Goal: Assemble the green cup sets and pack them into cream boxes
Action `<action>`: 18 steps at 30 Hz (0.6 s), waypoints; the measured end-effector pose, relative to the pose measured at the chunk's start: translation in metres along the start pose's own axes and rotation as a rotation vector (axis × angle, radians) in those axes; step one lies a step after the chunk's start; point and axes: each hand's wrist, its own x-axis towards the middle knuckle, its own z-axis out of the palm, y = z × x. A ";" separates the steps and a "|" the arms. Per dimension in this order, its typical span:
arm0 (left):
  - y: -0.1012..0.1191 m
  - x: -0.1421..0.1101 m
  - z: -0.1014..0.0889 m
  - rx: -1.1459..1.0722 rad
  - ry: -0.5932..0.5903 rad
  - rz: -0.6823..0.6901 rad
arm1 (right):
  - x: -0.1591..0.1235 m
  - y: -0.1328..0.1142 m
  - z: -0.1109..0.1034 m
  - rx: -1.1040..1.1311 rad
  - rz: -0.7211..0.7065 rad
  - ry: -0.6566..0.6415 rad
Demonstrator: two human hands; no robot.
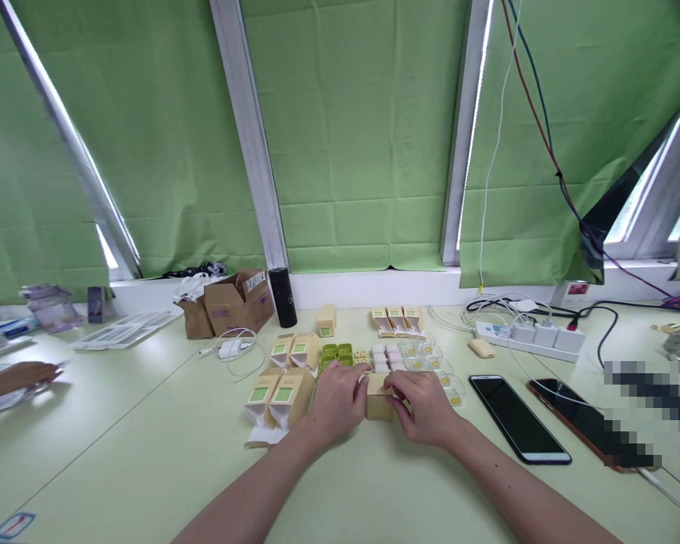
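Note:
A small tan cardboard box (379, 406) stands on the table between my two hands. My left hand (340, 397) grips its left upper edge, fingers closed. On the opposite side, my right hand (422, 400) pinches the box's right upper edge with bent fingers. Several open tan cartons with green labels (283, 394) stand to the left of my left hand. Just beyond my hands are green square cups (338, 353), small yellowish pieces (360, 357), pale pink and white blocks (386, 355), and clear domed plastic cups (431, 359).
Farther back stand three more cartons (397, 320), a single carton (327, 321), a black cylinder (282, 297) and a brown cardboard box (238, 302). Two phones (518, 418) and a power strip (530, 338) with cables lie right. At far left, another person's hand (26, 378) holds something whitish.

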 end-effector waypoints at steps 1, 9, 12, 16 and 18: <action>-0.001 0.001 0.001 0.029 -0.013 -0.030 | 0.000 0.001 -0.001 -0.009 0.005 -0.011; 0.000 0.003 -0.004 0.117 -0.069 -0.096 | 0.001 0.014 -0.003 -0.151 0.102 -0.064; 0.000 0.004 -0.005 0.114 -0.053 -0.113 | 0.001 0.014 -0.003 -0.162 0.131 -0.069; 0.001 0.003 -0.005 0.056 -0.061 -0.130 | 0.001 0.009 -0.007 -0.089 0.072 -0.096; 0.002 0.003 -0.005 0.058 -0.087 -0.146 | 0.001 0.006 -0.008 -0.069 0.045 -0.109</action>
